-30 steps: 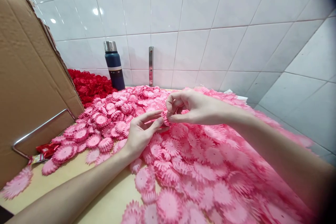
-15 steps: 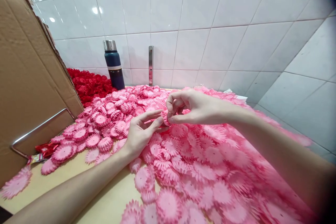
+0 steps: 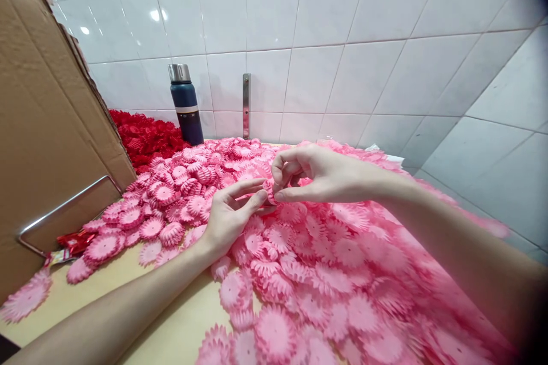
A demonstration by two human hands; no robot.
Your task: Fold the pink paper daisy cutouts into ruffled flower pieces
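Between my two hands is a pink scalloped fabric flower piece point(image 3: 269, 190), partly covered by fingers. My left hand point(image 3: 233, 214) grips it from the left, with the thumb on the near side and the fingers behind. From the right, my right hand point(image 3: 306, 174) pinches its edge with thumb and curled fingers. Both hands are just above a wide heap of similar pink flower pieces point(image 3: 346, 254). These are round, with toothed edges, and some show a small dark hole in the centre.
A cardboard box point(image 3: 51, 108) with a metal wire handle point(image 3: 68, 208) stands at left, a red wrapper point(image 3: 75, 241) beside it. Behind are red flower pieces point(image 3: 148, 137), a dark blue bottle point(image 3: 185, 105), a metal strip point(image 3: 246, 107) and the tiled wall point(image 3: 325, 5). Yellowish tabletop point(image 3: 184, 319) shows in front.
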